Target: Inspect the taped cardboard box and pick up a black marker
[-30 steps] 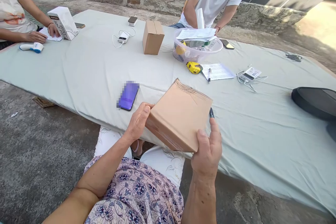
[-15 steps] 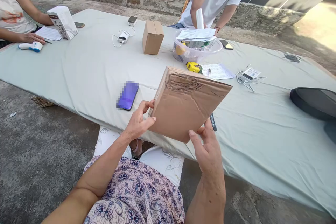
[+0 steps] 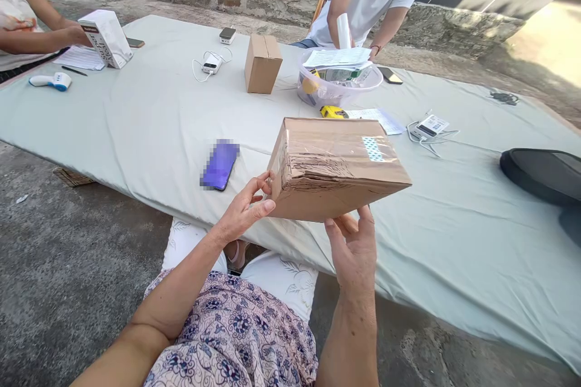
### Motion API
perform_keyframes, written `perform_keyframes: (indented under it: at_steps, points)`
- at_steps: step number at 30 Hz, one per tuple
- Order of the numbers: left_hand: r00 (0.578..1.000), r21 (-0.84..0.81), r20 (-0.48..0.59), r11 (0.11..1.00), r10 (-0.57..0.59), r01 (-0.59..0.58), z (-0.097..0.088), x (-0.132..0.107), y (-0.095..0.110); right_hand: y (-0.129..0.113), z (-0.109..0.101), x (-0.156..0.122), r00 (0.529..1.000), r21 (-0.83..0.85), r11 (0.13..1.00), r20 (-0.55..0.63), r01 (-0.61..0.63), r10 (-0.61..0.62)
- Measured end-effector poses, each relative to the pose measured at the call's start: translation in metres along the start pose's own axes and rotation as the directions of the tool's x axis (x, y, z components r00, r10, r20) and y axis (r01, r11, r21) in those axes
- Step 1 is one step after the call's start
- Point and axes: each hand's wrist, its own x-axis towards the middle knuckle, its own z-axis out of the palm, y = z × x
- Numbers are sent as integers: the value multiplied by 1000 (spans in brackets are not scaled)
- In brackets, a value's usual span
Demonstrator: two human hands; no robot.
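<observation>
A brown cardboard box (image 3: 336,163) is held tilted above the near edge of the table. Clear tape and a blue-and-white patterned strip run over its top, and the edge facing me is creased and scuffed. My left hand (image 3: 247,205) grips its left side, thumb at the near corner and fingers partly hidden behind. From below, my right hand (image 3: 354,245) supports the underside, with the thumb on the near face and the fingertips under the box. A phone with a purple screen (image 3: 221,166) lies on the cloth left of the box.
A pale cloth covers the table (image 3: 149,115). Farther back stand a smaller carton (image 3: 263,66), a plastic basket (image 3: 336,87) and a yellow tape measure (image 3: 333,112). A white power bank (image 3: 429,127) and a black object (image 3: 542,175) lie rightward. Two people sit across, one beside a white box (image 3: 106,39).
The cardboard box has tipped so its taped top now shows. My right hand has shifted slightly left under it. The person at the left has moved a hand from the pen to the white box.
</observation>
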Motion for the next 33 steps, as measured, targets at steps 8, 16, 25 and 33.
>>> perform_keyframes:
  at_steps: [8,16,25,33]
  points:
    - [999,-73,46,997,-5,9,5,4,-8,-2,0,2,996,-85,994,-39,73,-76]
    - [983,-34,-177,999,-42,37,-1,12,-20,21,29,-2,999,-40,999,51,-7,9]
    - [985,-110,-170,994,-42,24,6,11,-21,-8,20,-9,990,-172,976,-22,133,-138]
    - [978,-536,-52,832,-202,143,-2,13,-46,-59,41,-44,820,-541,669,69,509,-568]
